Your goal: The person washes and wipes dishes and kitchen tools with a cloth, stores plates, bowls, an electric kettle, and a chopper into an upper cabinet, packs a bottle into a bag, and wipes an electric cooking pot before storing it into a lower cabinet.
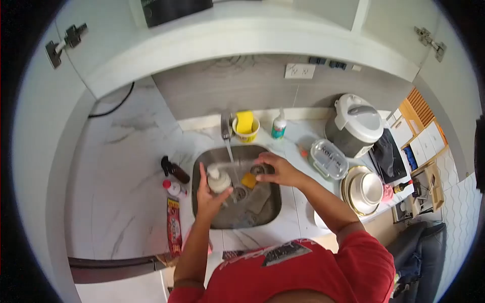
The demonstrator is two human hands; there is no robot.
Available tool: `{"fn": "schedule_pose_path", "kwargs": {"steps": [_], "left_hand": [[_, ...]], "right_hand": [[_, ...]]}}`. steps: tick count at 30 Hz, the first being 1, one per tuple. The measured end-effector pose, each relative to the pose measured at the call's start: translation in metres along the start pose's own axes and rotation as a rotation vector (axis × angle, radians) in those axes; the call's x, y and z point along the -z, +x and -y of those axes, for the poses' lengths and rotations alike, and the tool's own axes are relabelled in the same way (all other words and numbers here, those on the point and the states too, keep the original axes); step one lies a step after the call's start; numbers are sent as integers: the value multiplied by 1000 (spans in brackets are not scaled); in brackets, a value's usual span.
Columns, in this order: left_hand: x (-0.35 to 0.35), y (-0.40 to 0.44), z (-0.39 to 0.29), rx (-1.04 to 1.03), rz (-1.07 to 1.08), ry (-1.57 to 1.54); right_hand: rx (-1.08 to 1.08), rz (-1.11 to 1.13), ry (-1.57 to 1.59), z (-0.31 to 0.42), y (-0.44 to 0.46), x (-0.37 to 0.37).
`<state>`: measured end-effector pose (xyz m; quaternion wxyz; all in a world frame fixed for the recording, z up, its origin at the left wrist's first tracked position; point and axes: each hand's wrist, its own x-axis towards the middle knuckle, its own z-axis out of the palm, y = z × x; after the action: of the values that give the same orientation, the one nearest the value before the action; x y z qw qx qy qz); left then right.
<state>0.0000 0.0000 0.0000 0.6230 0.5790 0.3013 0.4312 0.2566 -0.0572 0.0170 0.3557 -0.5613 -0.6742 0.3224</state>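
My left hand (209,194) is wrapped round a pale pump bottle (219,182) over the left part of the steel sink (275,214). My right hand (269,169) grips a small dark round object (258,169) above the sink's right side; what it is I cannot make out. Water runs from the faucet (226,126) between my hands. A yellow sponge (248,180) lies in the basin beside the drain (240,193), with a greyish cloth-like item (259,198) to the right.
Behind the sink stand a tub (247,135) with a yellow sponge and a soap bottle (279,125). A brown spray bottle (178,172) is on the left. Rightward are a glass container (328,159), stacked dishes (365,189) and a rice cooker (356,123). Open cabinet doors flank the view.
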Motion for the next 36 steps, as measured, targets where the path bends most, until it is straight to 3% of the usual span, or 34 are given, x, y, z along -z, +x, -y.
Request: {"fn": "schedule_pose_path", "kwargs": {"steps": [2, 3, 8, 12, 19, 21, 23, 25, 27, 30, 33, 36], "left_hand": [[21, -15, 9, 47, -1, 92], [-28, 14, 23, -37, -4, 20], [-11, 7, 11, -89, 29, -86], [-15, 9, -4, -119, 86, -119], [-7, 6, -6, -136, 89, -90], [-4, 3, -7, -123, 109, -112], [-1, -2, -10, -40, 43, -84], [4, -4, -8, -65, 52, 44], [14, -6, 4, -79, 35, 82], [18, -12, 2, -11, 21, 42], [27, -11, 9, 7, 52, 2], [27, -6, 24, 13, 30, 65]], "right_hand": [[40, -53, 100, 15, 1, -8], [106, -50, -87, 29, 3, 58], [260, 13, -96, 89, 8, 57], [305, -60, -129, 106, 3, 51], [176, -33, 3, 90, -21, 26], [201, -149, -174, 91, -31, 19], [122, -147, -45, 77, -40, 13], [166, -352, -211, 75, -55, 14], [101, -353, -214, 63, -75, 25], [61, -546, -344, 50, -108, 40], [-214, -647, 129, 53, -141, 50], [-286, -691, 57, 44, -168, 64]]}}
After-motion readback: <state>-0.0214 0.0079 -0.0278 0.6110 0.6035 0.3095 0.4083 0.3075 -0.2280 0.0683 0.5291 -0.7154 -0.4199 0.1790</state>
